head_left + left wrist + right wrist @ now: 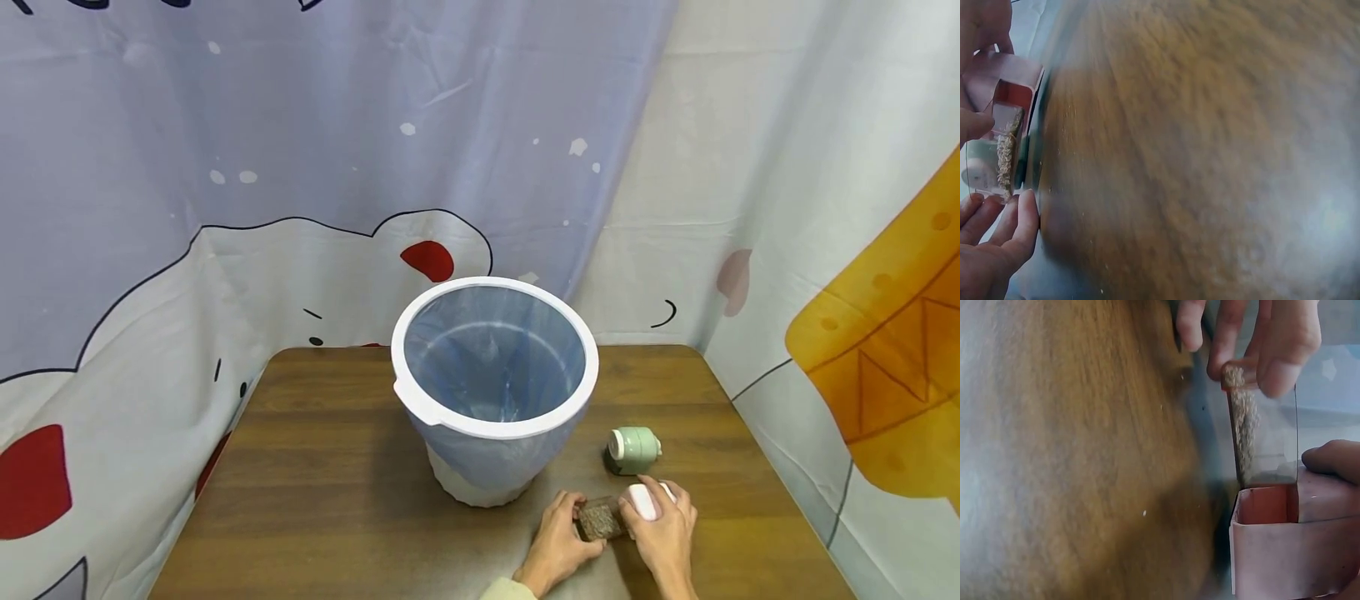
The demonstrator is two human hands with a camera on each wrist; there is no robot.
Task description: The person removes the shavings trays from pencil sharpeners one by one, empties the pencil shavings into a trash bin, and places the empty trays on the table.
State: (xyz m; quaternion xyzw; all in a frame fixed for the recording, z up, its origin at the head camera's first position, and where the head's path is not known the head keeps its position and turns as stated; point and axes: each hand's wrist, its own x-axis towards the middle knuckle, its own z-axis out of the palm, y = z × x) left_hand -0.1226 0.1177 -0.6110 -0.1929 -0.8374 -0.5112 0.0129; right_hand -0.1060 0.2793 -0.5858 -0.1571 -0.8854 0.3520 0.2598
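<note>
Low at the right of the head view, my left hand (557, 542) pinches a clear plastic drawer (600, 521) between thumb and fingers. Brown bits like shavings lie along one side of it, plain in the right wrist view on the drawer (1246, 434). My right hand (663, 533) grips a pink box-shaped body (645, 502) that looks like a pencil sharpener. Its reddish opening (1266, 506) faces the drawer's end; I cannot tell whether the end sits inside. Just beyond the right hand lies a small green canister (636, 450) with a pale round end.
A white-rimmed bin (420, 404) with a bluish translucent liner stands upright behind and left of the hands. Everything rests on a brown wooden table (315, 483). A printed curtain (337, 125) hangs behind and along both sides. Tiny bits dot the tabletop in the wrist views.
</note>
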